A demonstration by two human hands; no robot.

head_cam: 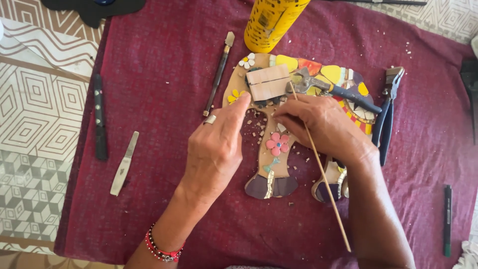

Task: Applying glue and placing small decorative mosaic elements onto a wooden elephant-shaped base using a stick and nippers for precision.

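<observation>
Nearest to the viewer, two bare forearms come in from the bottom edge, the left one wearing a red and black beaded bracelet (163, 249). The left hand (215, 144) has a ring on one finger and lies loosely curled, its forefinger stretched out to press on the mosaic piece (275, 159). The right hand (323, 127) pinches a thin wooden stick (322, 174) between bunched fingers; the stick runs slantwise from the forearm up to the tiles.

The mosaic piece is a flat, tan, animal-shaped cut-out on a rough maroon cloth (164, 65), part covered with glossy shards: yellow, orange and purple bits, a pink flower (277, 143), a white flower (246, 61). Both hands rest right on it, and they hide its middle. Small crumbs of tile lie between the fingertips; whether the right fingers also hold a chip, I cannot tell.

Just past the hands, a pale scored tile (269, 82) sits on the piece, with blue-handled nippers (338, 91) lying across it. Dark pliers (386, 117) lie to the right, a slim glass cutter (217, 77) to the left, a black pen (99, 117) and a metal blade (124, 163) farther left. At the far edge a yellow bottle (271, 22) is cut off by the frame.
</observation>
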